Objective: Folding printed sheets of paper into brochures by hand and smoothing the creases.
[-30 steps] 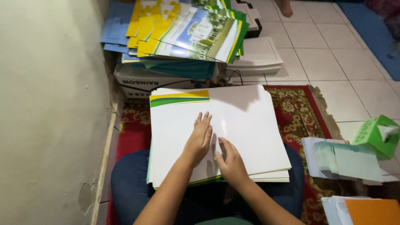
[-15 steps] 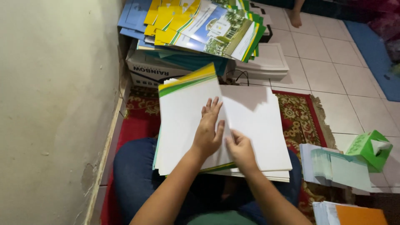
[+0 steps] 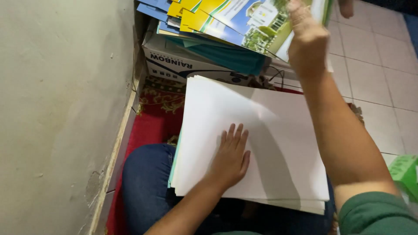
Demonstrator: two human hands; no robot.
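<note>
Left hand point(image 3: 230, 159) is lying flat, fingers spread, on the white sheets point(image 3: 257, 143) resting on the lap; right hand point(image 3: 307, 41) is reaching up, gripping a printed cover point(image 3: 244, 26) atop the pile on the box point(image 3: 174, 61)

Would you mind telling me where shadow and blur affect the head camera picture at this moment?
Head view: the raised right hand and forearm look soft with motion blur and throw a broad grey shadow across the white sheets; the left hand, flat on the sheets, is sharper; the printed covers at the top are evenly lit, without glare.
</note>
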